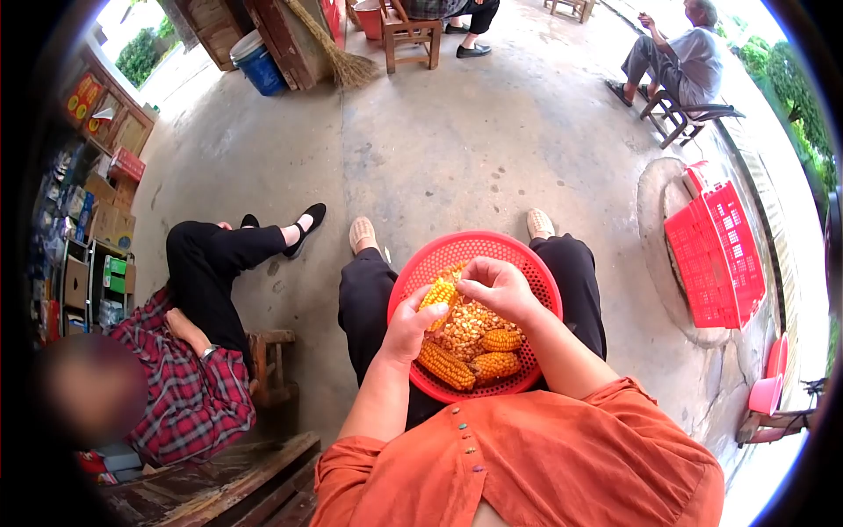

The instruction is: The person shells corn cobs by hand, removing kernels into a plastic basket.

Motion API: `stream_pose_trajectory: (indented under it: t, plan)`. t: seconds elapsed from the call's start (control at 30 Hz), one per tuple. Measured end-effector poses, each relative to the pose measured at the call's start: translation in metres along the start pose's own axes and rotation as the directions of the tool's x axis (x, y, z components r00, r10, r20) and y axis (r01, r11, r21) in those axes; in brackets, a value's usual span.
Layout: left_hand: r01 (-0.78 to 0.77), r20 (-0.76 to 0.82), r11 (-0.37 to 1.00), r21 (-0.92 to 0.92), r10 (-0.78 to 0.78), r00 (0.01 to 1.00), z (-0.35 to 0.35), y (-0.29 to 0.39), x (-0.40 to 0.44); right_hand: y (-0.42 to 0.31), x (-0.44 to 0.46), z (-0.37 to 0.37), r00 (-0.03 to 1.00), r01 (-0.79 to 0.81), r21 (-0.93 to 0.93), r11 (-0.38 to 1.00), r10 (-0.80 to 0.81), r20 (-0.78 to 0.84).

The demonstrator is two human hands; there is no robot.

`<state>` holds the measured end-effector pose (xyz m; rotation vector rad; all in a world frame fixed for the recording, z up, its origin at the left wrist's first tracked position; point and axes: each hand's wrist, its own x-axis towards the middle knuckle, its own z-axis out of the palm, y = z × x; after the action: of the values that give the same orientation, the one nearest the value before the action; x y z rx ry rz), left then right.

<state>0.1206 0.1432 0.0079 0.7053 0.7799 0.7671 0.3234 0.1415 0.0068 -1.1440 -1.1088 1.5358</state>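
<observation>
A yellow ear of corn point(439, 300) is in my left hand point(409, 325), whose fingers are wrapped round its lower part. My right hand point(497, 290) is at the upper right side of that ear, fingers curled and thumb tip close against it; what its fingers hold, if anything, is hidden. Beneath both hands, a red perforated basket point(537, 274) rests on my lap. Loose corn kernels point(465, 329) lie in it. One long orange ear point(446, 365) and two shorter pieces of corn point(502, 340) lie on the near side of the basket.
To my left sits a person in a plaid shirt point(189, 386). Red plastic baskets point(716, 255) stand on the floor at right. Farther off are a seated person point(694, 66), a broom point(338, 57), a blue bucket point(260, 68) and a wooden chair point(413, 39). Stocked shelves point(79, 263) line the left.
</observation>
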Motion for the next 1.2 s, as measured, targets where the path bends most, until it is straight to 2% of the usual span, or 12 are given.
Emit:
stream_pose_trajectory:
  t: [0.33,0.43,0.47,0.5,0.53,0.6,0.8,0.97,1.03,1.1,1.13,1.2]
  plan:
    - [-0.003,0.026,0.997,0.075,0.001,1.0,-0.004,-0.003,0.0,-0.011,-0.004,-0.007,0.999,-0.018,-0.071,0.997,0.021,0.05]
    - [0.034,0.089,0.999,0.015,-0.035,0.995,-0.007,-0.002,0.0,-0.021,-0.008,-0.01,0.995,-0.032,-0.165,0.986,0.047,0.091]
    - [0.034,0.089,0.999,0.016,-0.035,0.995,-0.007,-0.003,0.0,-0.023,-0.009,-0.011,0.996,0.007,-0.267,0.964,0.017,0.088]
    - [0.022,0.094,0.998,0.055,-0.028,0.995,-0.008,-0.005,0.001,-0.025,-0.01,-0.011,0.996,0.045,-0.365,0.93,-0.014,0.087]
    - [0.011,0.1,0.996,0.094,-0.02,0.995,-0.008,-0.006,0.001,-0.027,-0.011,-0.012,0.996,0.045,-0.365,0.93,-0.014,0.087]
    - [0.01,0.095,0.992,0.124,-0.022,0.995,-0.007,-0.005,-0.001,-0.031,-0.012,-0.014,0.991,0.117,-0.486,0.866,-0.071,0.112]
    - [-0.023,0.095,0.98,0.199,0.004,0.996,0.0,0.0,-0.003,-0.032,-0.017,-0.004,0.985,0.17,-0.604,0.779,-0.156,0.075]
    - [-0.023,0.084,0.99,0.139,0.011,0.996,-0.002,0.0,-0.002,-0.028,-0.016,0.003,0.979,0.175,-0.554,0.814,-0.206,0.007]
    - [0.025,0.051,0.999,-0.02,-0.024,0.998,0.003,0.006,-0.004,-0.017,-0.011,0.002,0.976,0.181,-0.503,0.845,-0.219,-0.016]
    - [0.008,0.031,1.0,-0.015,-0.008,0.999,0.0,0.001,-0.002,-0.012,-0.008,0.002,0.986,0.144,-0.244,0.959,-0.16,-0.045]
    - [-0.007,0.014,1.0,-0.012,0.007,1.0,-0.002,-0.001,-0.001,-0.016,-0.009,-0.001,0.984,0.157,-0.379,0.912,-0.178,-0.021]
    - [-0.009,0.022,1.0,-0.003,0.009,1.0,-0.004,-0.003,-0.001,-0.02,-0.012,0.003,0.985,0.139,-0.311,0.94,-0.163,-0.053]
